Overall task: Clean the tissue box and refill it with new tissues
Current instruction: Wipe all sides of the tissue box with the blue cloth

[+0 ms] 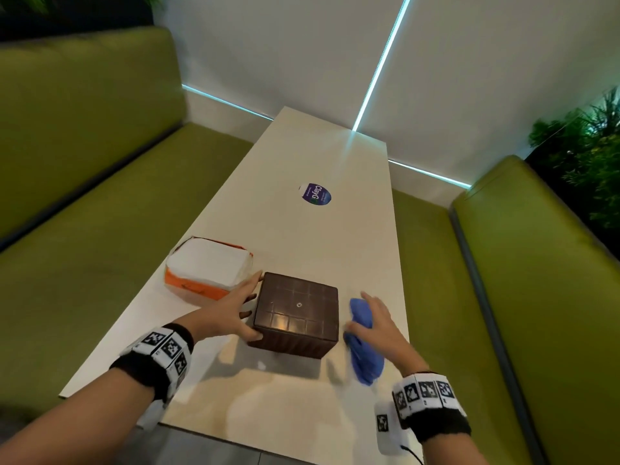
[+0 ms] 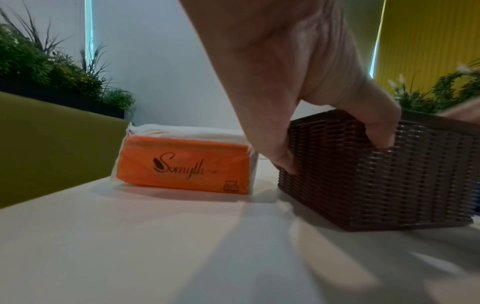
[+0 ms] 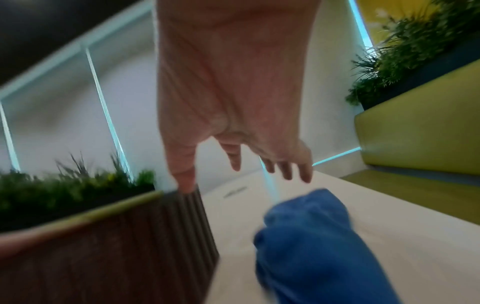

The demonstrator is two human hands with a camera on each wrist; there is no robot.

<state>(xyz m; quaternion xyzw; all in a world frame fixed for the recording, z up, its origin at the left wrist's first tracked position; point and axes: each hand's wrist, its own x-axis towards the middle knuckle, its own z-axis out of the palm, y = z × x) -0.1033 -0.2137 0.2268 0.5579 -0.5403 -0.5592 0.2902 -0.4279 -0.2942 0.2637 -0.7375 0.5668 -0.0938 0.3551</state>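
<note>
Dark brown woven-plastic tissue box (image 1: 297, 313), turned bottom up, gridded base with a small centre hole facing the ceiling, ribbed wicker-pattern walls below. Standing on the pale table (image 1: 318, 236) close to its near edge, roughly midway between the long sides. Left hand (image 1: 231, 313) curled against the box's left wall, thumb at the near left corner, fingers (image 2: 283, 158) bent down over the far left corner and pressing the weave. Right hand (image 1: 382, 322) hovering just off the box's right wall, fingers spread and relaxed, gripping nothing; thumb tip close to the box's corner, contact unclear through blur. Crumpled blue cloth (image 1: 364, 344) lying under that palm on the table beside the box, near the right edge. Orange-and-white Somyth tissue pack (image 1: 208, 271) resting toward the left edge, just beyond the left fingers. Purple round sticker (image 1: 315, 194) farther up the table's middle.
</note>
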